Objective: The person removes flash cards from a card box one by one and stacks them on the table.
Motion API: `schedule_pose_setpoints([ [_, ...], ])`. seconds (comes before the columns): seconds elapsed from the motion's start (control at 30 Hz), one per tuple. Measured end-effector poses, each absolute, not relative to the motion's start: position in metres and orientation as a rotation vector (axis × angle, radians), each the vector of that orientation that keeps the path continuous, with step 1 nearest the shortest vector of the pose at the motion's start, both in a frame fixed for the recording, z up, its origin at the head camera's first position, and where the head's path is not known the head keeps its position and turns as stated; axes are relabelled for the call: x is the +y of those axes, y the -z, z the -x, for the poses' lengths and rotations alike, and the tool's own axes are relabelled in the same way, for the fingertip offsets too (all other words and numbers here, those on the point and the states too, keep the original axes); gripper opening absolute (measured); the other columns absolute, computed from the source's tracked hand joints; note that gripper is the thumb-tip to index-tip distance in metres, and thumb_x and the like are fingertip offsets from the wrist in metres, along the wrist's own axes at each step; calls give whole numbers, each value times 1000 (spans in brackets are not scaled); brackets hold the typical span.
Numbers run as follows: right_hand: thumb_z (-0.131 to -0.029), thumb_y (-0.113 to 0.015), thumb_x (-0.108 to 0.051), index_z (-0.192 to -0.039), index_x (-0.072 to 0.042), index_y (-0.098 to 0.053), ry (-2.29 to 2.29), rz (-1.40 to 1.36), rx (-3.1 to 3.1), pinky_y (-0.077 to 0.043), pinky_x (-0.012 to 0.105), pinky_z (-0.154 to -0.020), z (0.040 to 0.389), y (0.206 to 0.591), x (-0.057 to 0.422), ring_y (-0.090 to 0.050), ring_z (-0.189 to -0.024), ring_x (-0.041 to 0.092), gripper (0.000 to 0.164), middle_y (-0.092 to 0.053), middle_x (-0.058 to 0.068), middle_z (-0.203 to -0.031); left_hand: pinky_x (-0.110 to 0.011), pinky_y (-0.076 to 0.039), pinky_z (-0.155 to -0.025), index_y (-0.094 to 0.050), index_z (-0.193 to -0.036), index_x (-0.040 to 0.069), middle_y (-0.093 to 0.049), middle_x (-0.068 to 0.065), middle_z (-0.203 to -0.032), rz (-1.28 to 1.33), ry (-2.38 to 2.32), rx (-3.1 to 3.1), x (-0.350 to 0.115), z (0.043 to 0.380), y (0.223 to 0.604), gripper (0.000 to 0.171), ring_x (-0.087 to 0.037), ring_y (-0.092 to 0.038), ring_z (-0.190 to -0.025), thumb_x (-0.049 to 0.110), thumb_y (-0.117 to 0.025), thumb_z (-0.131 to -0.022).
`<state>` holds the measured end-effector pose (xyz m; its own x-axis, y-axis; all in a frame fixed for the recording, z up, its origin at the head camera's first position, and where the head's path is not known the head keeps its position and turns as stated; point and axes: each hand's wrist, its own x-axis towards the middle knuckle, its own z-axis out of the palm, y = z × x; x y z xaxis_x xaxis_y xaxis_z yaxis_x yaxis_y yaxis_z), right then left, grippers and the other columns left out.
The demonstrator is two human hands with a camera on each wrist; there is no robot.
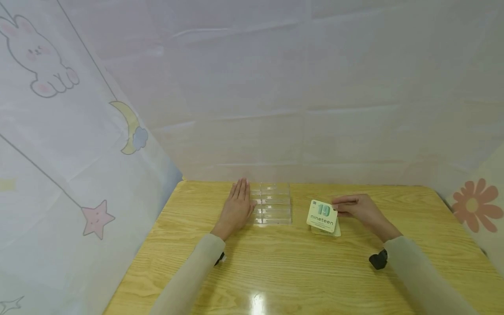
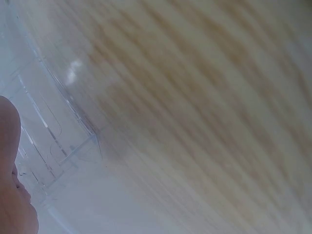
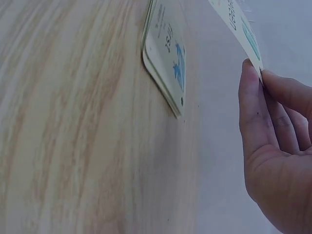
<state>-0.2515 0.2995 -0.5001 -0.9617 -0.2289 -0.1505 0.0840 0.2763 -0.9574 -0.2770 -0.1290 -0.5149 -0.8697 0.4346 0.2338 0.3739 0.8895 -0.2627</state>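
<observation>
My left hand [image 1: 235, 208] lies with straight fingers over the left side of a clear plastic slotted rack [image 1: 275, 204]. In the left wrist view, a corner of the rack [image 2: 63, 141] shows beside part of that hand. A square flash card [image 1: 322, 214] printed "19 nineteen" is pinched at its upper right corner between my right thumb and fingers. The right hand [image 1: 362, 213] holds it tilted above a small stack of cards [image 1: 335, 232], mostly covered in the head view. From the right wrist, the stack [image 3: 168, 53] lies on the table, apart from the held card, its top one reading "first".
Everything lies on a wood-grain table [image 1: 275, 267]. A pale cloth backdrop [image 1: 252, 109] rises right behind the table's far edge, with printed drawings at its sides. A black device [image 1: 379, 260] is strapped at the right wrist.
</observation>
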Motion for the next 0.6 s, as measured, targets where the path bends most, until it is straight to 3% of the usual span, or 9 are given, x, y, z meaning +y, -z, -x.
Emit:
schedule_pose_setpoints([
  [0.3, -103, -69, -16, -141, 9, -60, 1724, 83, 2289, -63, 38, -98, 256, 510, 305, -75, -102, 3, 47, -73, 11, -132, -48, -18, -136, -22, -164, -8, -17, -27, -174, 601, -297, -2776, -129, 277, 516, 75, -38, -18, -165, 43, -42, -113],
  [0.6, -103, -68, -14, -140, 10, -60, 1706, 71, 2306, -65, 35, -94, 257, 517, 305, -75, -102, 4, 45, -66, 23, -140, -48, -14, -137, -18, -164, -8, -15, -27, -174, 594, -318, -2787, -128, 278, 516, 77, -38, -15, -165, 45, -39, -113],
])
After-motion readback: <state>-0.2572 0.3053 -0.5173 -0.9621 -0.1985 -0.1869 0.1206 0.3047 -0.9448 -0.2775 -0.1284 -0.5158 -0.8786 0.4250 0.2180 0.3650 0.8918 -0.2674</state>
